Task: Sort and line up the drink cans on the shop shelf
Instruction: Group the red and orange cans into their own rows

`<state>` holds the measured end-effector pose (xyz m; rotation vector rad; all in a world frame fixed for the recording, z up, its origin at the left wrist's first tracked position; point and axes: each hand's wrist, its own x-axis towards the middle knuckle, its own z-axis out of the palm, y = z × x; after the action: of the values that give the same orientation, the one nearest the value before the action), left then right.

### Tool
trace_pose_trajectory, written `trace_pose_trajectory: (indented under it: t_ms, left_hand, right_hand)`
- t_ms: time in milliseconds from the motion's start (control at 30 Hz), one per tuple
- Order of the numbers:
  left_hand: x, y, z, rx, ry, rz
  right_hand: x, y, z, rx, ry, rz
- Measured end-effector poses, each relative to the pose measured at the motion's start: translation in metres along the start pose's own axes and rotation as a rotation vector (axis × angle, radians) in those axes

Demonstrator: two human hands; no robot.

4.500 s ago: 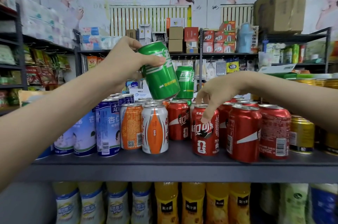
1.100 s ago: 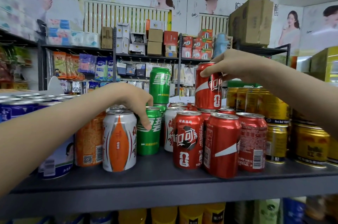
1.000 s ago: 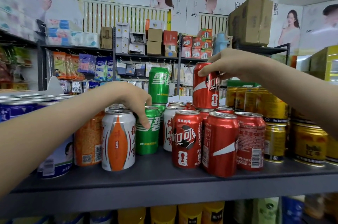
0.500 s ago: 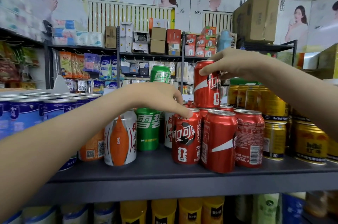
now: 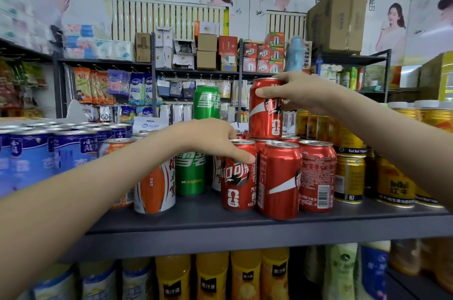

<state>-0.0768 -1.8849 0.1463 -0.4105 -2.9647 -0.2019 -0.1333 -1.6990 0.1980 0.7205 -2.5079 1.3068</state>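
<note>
Red aluminium cola can point(image 5: 266, 113) upright above the red row | right hand point(image 5: 297, 93) fingers wrap its top | left hand point(image 5: 210, 137) fingers curl over front red can point(image 5: 236, 182) at its rim | grey metal shelf point(image 5: 196, 221)

Left hand point(image 5: 210, 137) has let go of the green can point(image 5: 190, 172). That can is down on the shelf now, upright, just left of my fingers. The hand has moved right, fingers curled over the top rim of the front red can point(image 5: 236, 177). Right hand point(image 5: 296, 93) left the front row and now grips a second red can point(image 5: 266, 113), up on the red cans behind.
</note>
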Motion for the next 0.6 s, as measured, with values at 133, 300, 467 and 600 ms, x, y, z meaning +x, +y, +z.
trace_pose_trajectory:
  t_ms: [133, 300, 467, 600]
  left_hand:
    - [0.000, -0.001, 0.002, -0.079, 0.076, -0.005]
    - [-0.006, 0.002, 0.003, -0.132, 0.151, 0.002]
    - [-0.016, 0.003, -0.001, -0.182, 0.265, -0.023]
    - [-0.026, 0.001, -0.008, -0.365, 0.309, -0.050]
  right_hand:
    - [-0.005, 0.003, 0.000, -0.006, -0.047, 0.004]
    - [-0.014, 0.011, -0.005, -0.121, 0.032, -0.007]
    - [-0.032, 0.014, -0.012, -0.305, 0.164, -0.127]
    - [-0.055, 0.019, -0.011, -0.430, 0.233, -0.180]
